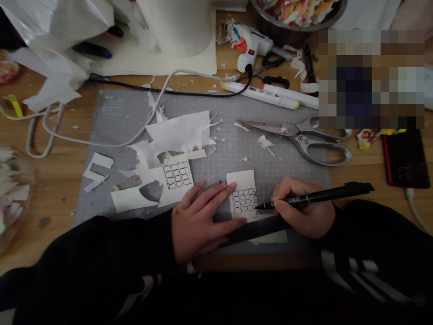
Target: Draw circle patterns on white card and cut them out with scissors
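Note:
In my right hand [302,210] is a black pen [324,194], its tip touching the right side of a small white paper piece [241,178]. Rows of rounded black outlines are drawn on that paper. My left hand [203,221] lies with fingers spread, fingertips pressing the paper's left and lower edge. Beneath the paper's lower edge runs a dark strip [259,229], partly hidden by both hands. Left of it, another white paper piece [178,175] bears a similar pattern and lies among cut scraps. Everything rests on a grey cutting mat [216,101].
Large scissors [301,135] lie on the mat's right, near a white marker [264,95]. Behind are a glue gun [252,47], its cable, and a metal bowl [297,27]. A white cable [111,145] loops across the left. At far right sits a phone [406,158].

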The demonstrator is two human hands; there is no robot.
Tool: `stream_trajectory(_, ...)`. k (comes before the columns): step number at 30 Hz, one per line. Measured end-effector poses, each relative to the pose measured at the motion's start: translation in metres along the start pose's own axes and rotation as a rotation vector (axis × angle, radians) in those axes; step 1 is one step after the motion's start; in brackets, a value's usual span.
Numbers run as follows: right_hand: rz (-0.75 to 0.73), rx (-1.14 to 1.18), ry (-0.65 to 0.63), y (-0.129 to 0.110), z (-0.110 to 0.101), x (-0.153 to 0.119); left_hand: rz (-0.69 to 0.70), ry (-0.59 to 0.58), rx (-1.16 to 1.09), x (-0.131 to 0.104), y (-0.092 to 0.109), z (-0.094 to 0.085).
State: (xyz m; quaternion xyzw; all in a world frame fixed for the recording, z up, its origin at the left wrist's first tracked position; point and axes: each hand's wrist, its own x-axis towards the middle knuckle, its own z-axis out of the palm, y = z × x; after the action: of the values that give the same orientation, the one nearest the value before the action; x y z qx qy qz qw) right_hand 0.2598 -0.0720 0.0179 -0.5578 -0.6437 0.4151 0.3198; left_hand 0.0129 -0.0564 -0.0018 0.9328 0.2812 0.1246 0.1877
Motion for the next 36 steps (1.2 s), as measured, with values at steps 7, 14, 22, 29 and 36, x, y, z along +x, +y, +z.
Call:
stream_trajectory(7,0.015,-0.012,0.043,0.002,0.000,-0.001,0.000,-0.013,0.005,0.000,0.000,-0.001)
stream_trajectory(14,0.008,-0.046,0.083,-0.004,-0.001,0.004,0.000,-0.016,0.007,0.000,0.000,-0.001)
stream_trajectory(22,0.004,-0.046,0.072,-0.004,-0.001,0.004,-0.007,-0.026,0.000,0.000,0.000,-0.002)
stream_trajectory(29,-0.016,0.074,0.091,0.000,-0.002,0.004,0.012,-0.015,0.011,0.000,-0.001,-0.001)
stream_trajectory(36,-0.300,-0.343,0.178,0.014,-0.019,0.018,0.032,0.000,0.009,-0.001,-0.003,0.001)
